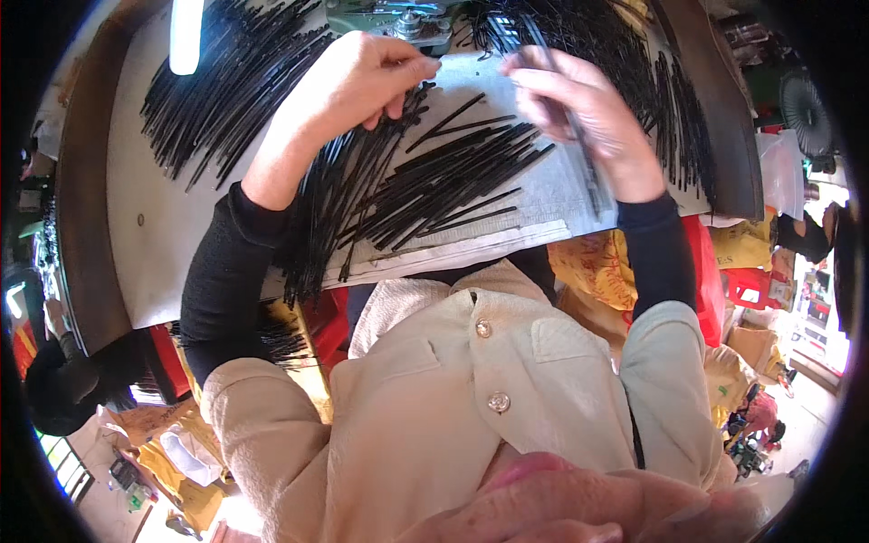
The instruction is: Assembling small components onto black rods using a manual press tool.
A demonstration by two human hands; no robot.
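Observation:
My left hand (367, 77) is at the far middle of the table, its thumb and forefinger pinched together beside a small metal machine fixture (409, 25). A tiny dark spot shows at these fingertips, too small to name. My right hand (575, 101), smeared by motion, is curled around a long thin black rod (590, 181), which slants down past the wrist. Between and below my hands lies a loose pile of thin black rods (462, 176) on the pale tabletop. More black rods (330, 199) lie under my left wrist, reaching the near edge.
A large heap of black rods (231, 81) covers the far left, and another heap (625, 54) the far right. Dark raised boards (86, 181) border the table's sides. A bright lamp tube (186, 36) hangs at upper left. Yellow sacks (593, 267) and a fan (806, 109) are beyond.

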